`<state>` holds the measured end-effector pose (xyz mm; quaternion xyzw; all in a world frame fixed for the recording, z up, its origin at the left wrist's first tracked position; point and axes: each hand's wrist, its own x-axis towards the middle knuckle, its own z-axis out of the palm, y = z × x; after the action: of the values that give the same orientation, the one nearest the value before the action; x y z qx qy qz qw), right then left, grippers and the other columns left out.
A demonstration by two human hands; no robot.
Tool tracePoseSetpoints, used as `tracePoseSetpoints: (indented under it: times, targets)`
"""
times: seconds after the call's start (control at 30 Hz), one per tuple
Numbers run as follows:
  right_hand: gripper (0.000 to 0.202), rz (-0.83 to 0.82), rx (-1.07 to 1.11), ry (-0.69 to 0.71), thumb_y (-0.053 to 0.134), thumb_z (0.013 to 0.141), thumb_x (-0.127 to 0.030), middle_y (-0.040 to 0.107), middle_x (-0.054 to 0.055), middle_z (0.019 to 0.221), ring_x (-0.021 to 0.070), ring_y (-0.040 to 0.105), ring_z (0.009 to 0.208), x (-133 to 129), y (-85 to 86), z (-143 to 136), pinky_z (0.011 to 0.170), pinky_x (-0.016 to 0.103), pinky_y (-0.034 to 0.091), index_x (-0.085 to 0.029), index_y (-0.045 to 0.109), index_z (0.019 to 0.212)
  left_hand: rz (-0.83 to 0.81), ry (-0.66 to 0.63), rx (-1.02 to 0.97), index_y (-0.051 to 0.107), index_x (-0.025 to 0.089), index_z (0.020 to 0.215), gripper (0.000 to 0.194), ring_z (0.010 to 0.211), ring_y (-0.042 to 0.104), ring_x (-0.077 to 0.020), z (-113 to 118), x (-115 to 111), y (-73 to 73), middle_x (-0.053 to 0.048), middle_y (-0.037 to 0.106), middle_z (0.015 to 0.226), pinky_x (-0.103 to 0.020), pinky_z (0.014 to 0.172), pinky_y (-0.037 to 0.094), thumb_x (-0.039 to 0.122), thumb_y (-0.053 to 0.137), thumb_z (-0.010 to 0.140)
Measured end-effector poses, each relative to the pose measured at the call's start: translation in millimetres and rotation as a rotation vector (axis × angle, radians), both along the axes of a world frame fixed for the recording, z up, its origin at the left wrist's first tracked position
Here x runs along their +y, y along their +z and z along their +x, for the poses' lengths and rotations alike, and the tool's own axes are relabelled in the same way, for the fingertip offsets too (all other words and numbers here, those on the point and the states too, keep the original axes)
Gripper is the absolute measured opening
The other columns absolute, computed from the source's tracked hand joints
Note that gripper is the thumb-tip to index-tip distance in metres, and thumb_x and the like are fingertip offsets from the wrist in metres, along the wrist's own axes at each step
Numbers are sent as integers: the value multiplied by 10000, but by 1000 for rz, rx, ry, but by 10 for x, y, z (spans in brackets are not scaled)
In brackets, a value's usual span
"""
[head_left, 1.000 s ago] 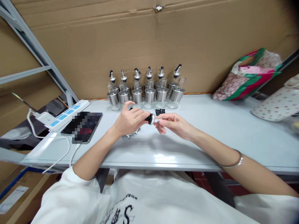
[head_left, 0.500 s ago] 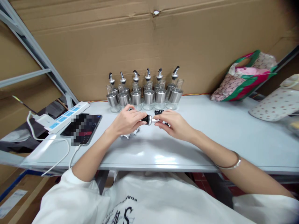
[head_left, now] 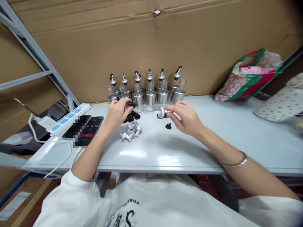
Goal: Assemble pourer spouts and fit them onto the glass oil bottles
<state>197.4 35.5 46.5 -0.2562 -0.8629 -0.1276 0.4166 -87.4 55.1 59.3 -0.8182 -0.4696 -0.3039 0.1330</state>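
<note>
My left hand [head_left: 117, 113] pinches a black stopper [head_left: 131, 103] above a group of black stoppers [head_left: 135, 116]. Between the thumb and fingers of my right hand [head_left: 186, 117] is a silver spout [head_left: 162, 112], held level with its stem pointing left. Several loose silver spouts [head_left: 131, 131] lie on the table below my left hand. Small black caps [head_left: 168, 126] sit beneath my right hand, with more black pieces partly hidden behind the held spout. Glass and steel bottles [head_left: 151, 98] stand in rows at the back; the rear ones carry pourers [head_left: 149, 75].
On the left of the table [head_left: 146, 157] are a power strip [head_left: 68, 119], two phones [head_left: 88, 132] and white cables. A patterned bag [head_left: 246, 78] and a dotted white bag [head_left: 276, 105] rest at the right. Cardboard stands behind the bottles.
My hands have moved apart, and the black stopper and silver spout are now separate, one in each hand. The black stoppers and silver spouts on the table are more exposed.
</note>
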Motion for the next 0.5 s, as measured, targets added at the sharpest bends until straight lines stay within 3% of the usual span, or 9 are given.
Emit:
tracePoseSetpoints:
  times: [0.13,0.23,0.5]
  targets:
    - [166,-2,-24,4,421,935,-215,662,46,745,179,556,627,-22,-1,-23,705,340,413,-194,577,988,-109,138,160,540,155,1132,247,862,594,-207,-72,89,-62,-94,613,1086,-366,866,382,232,442,919]
    - [168,12,-35,11,426,934,-209,656,45,725,179,559,622,-25,1,-28,684,332,417,-191,584,988,-207,191,255,544,167,1163,281,965,591,-234,-145,163,-122,-106,589,1133,-360,860,395,182,413,916]
    - [192,-30,-69,14,413,940,-217,672,61,769,189,582,670,-29,-27,-44,682,327,415,-186,589,1009,-312,121,370,557,164,1212,353,893,613,-214,-98,152,-183,-104,577,1103,-323,790,430,161,351,926]
